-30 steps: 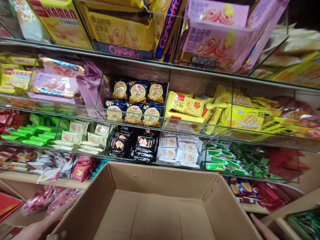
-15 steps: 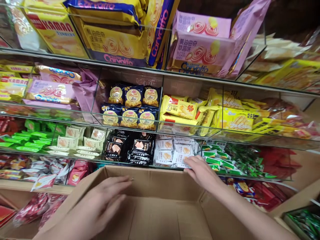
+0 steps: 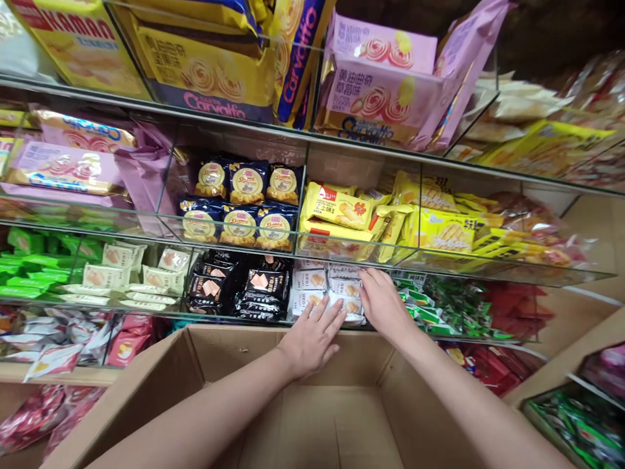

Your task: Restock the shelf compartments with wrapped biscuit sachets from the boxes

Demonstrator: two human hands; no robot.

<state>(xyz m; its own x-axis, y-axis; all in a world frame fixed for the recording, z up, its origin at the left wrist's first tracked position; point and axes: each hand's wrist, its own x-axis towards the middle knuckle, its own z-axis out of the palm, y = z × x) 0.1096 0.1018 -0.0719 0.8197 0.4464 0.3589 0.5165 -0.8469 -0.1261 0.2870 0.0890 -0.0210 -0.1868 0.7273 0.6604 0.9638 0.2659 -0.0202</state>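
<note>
Shelves (image 3: 381, 148) of snacks are filling the wall. On the low shelf (image 3: 215, 318), the white packs (image 3: 308, 280) are sitting by the front edge, near its middle. They are looking small and light, with soft, shiny wrap that may be slippery. What is inside is likely crumbly, so a hard squeeze could break it. The best hold is probably a soft pinch on both sides of a pack, or two flat hands around a whole stack.

The left hand (image 3: 315, 335) is lying low over the front of the packs, wide open, thumb apart, with nothing in its grip. The right hand (image 3: 383, 299) is bending its fingers a little at the packs' right side; I cannot tell if it is pinching one.

Black packs (image 3: 261, 286) are standing just left of the white ones, and green packs (image 3: 427, 309) are lying to the right. Below the shelf's front edge, a big box (image 3: 215, 352) is standing under both arms. One shelf up, blue packs (image 3: 244, 228) and yellow packs (image 3: 336, 207) are resting behind the clear front edge.
</note>
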